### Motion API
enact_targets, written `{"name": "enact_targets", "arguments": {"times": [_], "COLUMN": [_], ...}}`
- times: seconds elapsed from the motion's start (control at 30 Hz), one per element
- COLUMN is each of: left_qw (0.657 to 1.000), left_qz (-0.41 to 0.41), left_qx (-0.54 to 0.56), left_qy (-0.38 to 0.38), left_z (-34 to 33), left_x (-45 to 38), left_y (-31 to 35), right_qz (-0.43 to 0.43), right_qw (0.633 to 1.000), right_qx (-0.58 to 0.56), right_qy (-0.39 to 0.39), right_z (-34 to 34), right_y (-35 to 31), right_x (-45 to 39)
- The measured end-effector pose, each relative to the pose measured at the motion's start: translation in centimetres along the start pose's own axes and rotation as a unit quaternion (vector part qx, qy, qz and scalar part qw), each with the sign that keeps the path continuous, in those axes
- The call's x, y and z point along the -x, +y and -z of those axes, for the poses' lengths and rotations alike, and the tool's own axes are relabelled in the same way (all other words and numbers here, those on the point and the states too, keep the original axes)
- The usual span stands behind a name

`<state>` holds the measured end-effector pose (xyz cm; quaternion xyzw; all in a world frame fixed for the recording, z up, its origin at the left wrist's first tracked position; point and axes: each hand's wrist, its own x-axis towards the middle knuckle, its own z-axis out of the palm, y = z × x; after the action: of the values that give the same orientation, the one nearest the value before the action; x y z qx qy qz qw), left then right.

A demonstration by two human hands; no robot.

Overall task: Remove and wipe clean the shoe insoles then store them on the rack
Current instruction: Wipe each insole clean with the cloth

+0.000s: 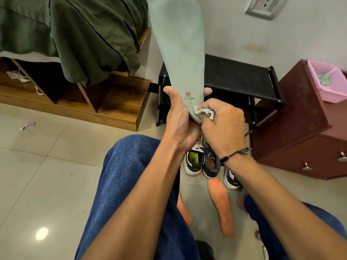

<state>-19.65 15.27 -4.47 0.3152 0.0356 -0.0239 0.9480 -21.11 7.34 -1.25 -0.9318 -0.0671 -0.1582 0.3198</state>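
Note:
A long pale green insole (pixel 178 44) stands upright in front of me, heel end down. My left hand (pixel 180 119) grips its heel, thumb on the printed face. My right hand (pixel 221 124) pinches a small pale green cloth (pixel 204 112) against the heel edge of the insole. The black shoe rack (pixel 238 77) stands behind against the wall. On the floor below lie two orange insoles (pixel 221 205), one partly hidden behind my left leg (pixel 185 211). Several black-and-white shoes (pixel 195 160) sit beside them.
A maroon cabinet (pixel 300 124) with a pink basket (pixel 328 81) on top stands right of the rack. A wooden bed frame (pixel 116 102) draped with a green blanket (pixel 78 34) is on the left. My knees in blue jeans fill the foreground.

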Motion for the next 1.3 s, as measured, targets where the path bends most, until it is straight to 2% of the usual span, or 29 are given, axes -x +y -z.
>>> {"name": "enact_targets", "arguments": {"times": [0.07,0.2,0.3,0.37,0.5,0.57,0.63,0.73,0.87,1.0,1.07,1.17,1.3], "left_qw": [1.0,0.999,0.998,0.997,0.996,0.995,0.993,0.99,0.979,0.962,0.946,0.915,0.856], "left_qz": [0.001,-0.009,0.009,0.041,0.046,0.045,0.042,0.058,0.13,0.183,0.226,0.297,0.383], "left_qx": [-0.003,0.019,0.058,0.067,0.073,0.085,0.097,0.097,0.081,0.063,0.029,-0.056,-0.159], "left_qy": [0.015,0.045,0.026,0.017,0.03,0.041,0.054,0.085,0.133,0.194,0.232,0.267,0.308], "left_z": [0.0,0.2,0.3,0.2,-0.1,-0.2,0.1,0.5,0.9,1.3,1.7,3.1,6.2], "left_x": [0.1,0.0,0.0,0.0,0.0,-0.2,-0.3,-0.1,0.2,0.6,1.1,2.2,3.6], "left_y": [0.0,0.3,0.6,0.4,-0.5,-0.9,-1.7,-3.2,-4.9,-7.1,-8.7,-11.6,-15.6], "right_qz": [-0.041,-0.061,-0.133,-0.142,-0.041,0.035,0.058,-0.008,-0.117,-0.233,-0.282,-0.335,-0.301], "right_qw": [0.999,0.994,0.963,0.957,0.997,0.999,0.996,0.998,0.983,0.919,0.894,0.867,0.888], "right_qx": [-0.017,-0.062,-0.199,-0.231,-0.06,0.02,0.07,0.022,-0.097,-0.268,-0.3,-0.311,-0.171], "right_qy": [-0.024,-0.072,-0.121,-0.104,-0.014,-0.001,-0.014,-0.056,-0.107,-0.171,-0.178,-0.197,-0.303], "right_z": [-0.1,-0.3,-0.1,0.3,0.7,-0.1,-1.4,-1.8,-1.3,-1.2,-0.9,-0.5,-0.8], "right_y": [-0.7,-2.6,-2.4,-1.6,-0.1,0.6,1.3,2.7,4.0,6.6,8.7,11.8,17.1], "right_x": [0.3,0.6,-0.4,-1.4,-2.7,-2.4,-1.5,-0.4,1.2,3.0,4.0,6.0,9.5]}}
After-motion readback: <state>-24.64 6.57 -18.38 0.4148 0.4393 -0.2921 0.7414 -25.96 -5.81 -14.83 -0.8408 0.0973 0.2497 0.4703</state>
